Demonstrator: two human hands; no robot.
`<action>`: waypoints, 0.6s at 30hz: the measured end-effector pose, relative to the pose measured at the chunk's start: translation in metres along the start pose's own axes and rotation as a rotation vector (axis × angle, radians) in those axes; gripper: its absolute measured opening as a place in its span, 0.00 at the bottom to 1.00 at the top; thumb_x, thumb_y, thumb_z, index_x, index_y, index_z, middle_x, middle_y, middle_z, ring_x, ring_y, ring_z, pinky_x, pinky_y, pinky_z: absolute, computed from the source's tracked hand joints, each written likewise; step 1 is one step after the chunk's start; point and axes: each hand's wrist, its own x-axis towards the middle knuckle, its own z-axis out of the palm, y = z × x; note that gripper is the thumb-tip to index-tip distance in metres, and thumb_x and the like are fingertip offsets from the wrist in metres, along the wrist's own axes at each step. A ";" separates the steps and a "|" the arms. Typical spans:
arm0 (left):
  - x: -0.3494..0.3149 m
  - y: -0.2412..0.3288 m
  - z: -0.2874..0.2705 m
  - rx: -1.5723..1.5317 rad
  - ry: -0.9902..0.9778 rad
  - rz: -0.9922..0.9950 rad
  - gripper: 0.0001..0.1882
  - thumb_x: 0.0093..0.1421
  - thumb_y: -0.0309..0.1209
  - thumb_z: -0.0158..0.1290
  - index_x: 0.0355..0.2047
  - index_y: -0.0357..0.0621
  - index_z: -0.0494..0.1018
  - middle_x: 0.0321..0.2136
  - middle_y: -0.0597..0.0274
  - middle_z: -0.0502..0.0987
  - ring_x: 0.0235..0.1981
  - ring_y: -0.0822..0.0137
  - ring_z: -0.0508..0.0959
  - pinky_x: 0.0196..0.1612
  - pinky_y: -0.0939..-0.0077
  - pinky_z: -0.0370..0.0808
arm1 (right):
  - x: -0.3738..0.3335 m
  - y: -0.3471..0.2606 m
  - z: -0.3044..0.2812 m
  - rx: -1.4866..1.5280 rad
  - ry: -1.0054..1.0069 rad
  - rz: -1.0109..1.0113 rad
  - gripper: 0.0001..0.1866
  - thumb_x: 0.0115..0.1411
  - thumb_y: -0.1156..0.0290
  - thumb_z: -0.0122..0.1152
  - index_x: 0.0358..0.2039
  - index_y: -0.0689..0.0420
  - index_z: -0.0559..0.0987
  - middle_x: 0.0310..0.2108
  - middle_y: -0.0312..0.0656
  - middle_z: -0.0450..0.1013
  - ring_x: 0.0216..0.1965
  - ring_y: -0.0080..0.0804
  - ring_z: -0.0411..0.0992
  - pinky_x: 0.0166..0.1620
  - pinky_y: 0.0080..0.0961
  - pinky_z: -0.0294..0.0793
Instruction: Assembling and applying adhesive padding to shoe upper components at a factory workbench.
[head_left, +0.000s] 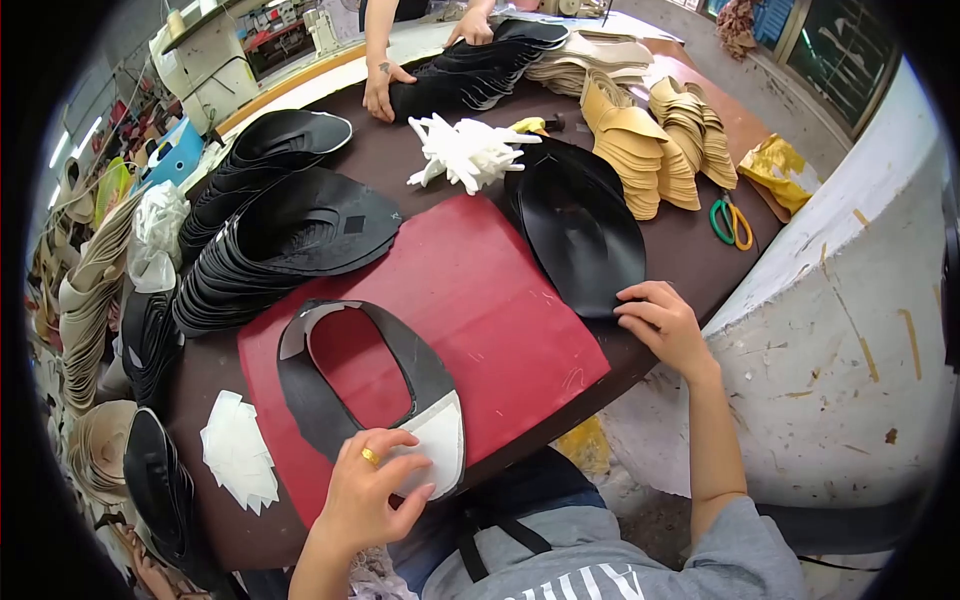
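Note:
A black shoe upper [425, 365] with an oval opening lies on a red mat [500, 290] before me. A white lining piece [437, 440] covers its near end. My left hand [368, 490], wearing a ring, rests over that white piece with its fingers apart. To the right, a stack of glossy black shoe uppers [580, 235] leans partly on the mat. My right hand [665, 325] has its fingertips closed at the near edge of the top upper; the thumb is mostly hidden.
White patches [240, 455] lie left of the mat, white strips [465, 155] beyond it. More black uppers [290, 235] are stacked left, tan pieces [635, 150] at the back right near scissors [733, 222]. Across the table, a co-worker's hands [385, 90] touch another black stack.

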 end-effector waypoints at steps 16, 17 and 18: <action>0.156 0.022 0.098 -0.037 0.077 -0.205 0.13 0.58 0.35 0.49 0.29 0.36 0.74 0.29 0.43 0.78 0.30 0.42 0.77 0.33 0.53 0.72 | -0.003 -0.057 0.018 -0.339 0.239 0.575 0.07 0.58 0.71 0.58 0.30 0.61 0.76 0.21 0.40 0.73 0.20 0.36 0.67 0.30 0.29 0.69; 0.150 0.019 0.089 -0.136 0.178 -0.196 0.12 0.59 0.34 0.48 0.30 0.36 0.72 0.29 0.43 0.78 0.28 0.42 0.76 0.33 0.53 0.73 | 0.003 -0.065 0.017 -0.305 0.349 0.439 0.07 0.59 0.70 0.58 0.30 0.61 0.75 0.20 0.39 0.72 0.20 0.34 0.66 0.29 0.28 0.68; 0.145 0.013 0.076 -0.230 0.283 -0.192 0.11 0.59 0.33 0.48 0.31 0.35 0.69 0.29 0.42 0.77 0.26 0.41 0.76 0.32 0.53 0.73 | 0.012 -0.076 0.015 -0.262 0.454 0.302 0.08 0.60 0.69 0.57 0.30 0.61 0.74 0.20 0.38 0.72 0.20 0.31 0.65 0.28 0.27 0.67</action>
